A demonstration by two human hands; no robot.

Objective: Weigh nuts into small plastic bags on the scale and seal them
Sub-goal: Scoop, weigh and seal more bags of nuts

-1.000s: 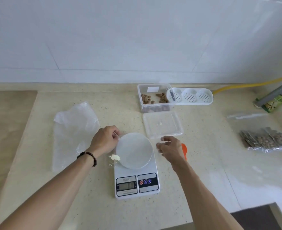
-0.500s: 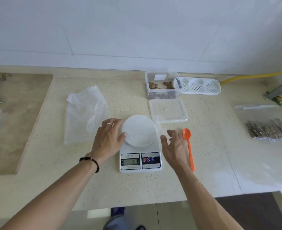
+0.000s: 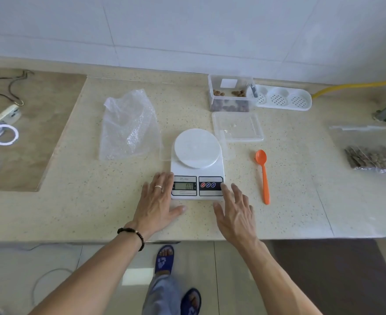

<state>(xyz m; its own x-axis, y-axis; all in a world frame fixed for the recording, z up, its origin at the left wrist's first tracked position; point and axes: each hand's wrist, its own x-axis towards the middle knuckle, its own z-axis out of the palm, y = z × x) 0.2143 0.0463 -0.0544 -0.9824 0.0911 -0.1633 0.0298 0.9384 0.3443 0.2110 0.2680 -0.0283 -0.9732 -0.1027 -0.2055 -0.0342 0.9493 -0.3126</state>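
Note:
A white digital scale (image 3: 197, 163) with a round bare platter sits mid-counter, its display lit. My left hand (image 3: 157, 201) lies flat on the counter, fingers touching the scale's front left corner. My right hand (image 3: 235, 212) is spread open, its index fingertip at the scale's front right corner beside the buttons. A small clear bag (image 3: 164, 145) lies flat behind and under the scale's left side. A clear tub of nuts (image 3: 230, 93) stands at the back, its lid (image 3: 237, 126) in front of it. An orange spoon (image 3: 263, 176) lies right of the scale.
A crumpled plastic bag (image 3: 128, 126) lies left of the scale. Filled nut bags (image 3: 376, 158) sit at the far right, with a white perforated tray (image 3: 283, 100) and yellow hose (image 3: 351, 85) behind. Tape rolls (image 3: 4, 134) lie on the brown inset at left. The counter's front edge (image 3: 96, 239) runs below my wrists.
Both hands slid back from the platter's sides to the scale's front corners. The camera tilted down, showing the floor and my feet.

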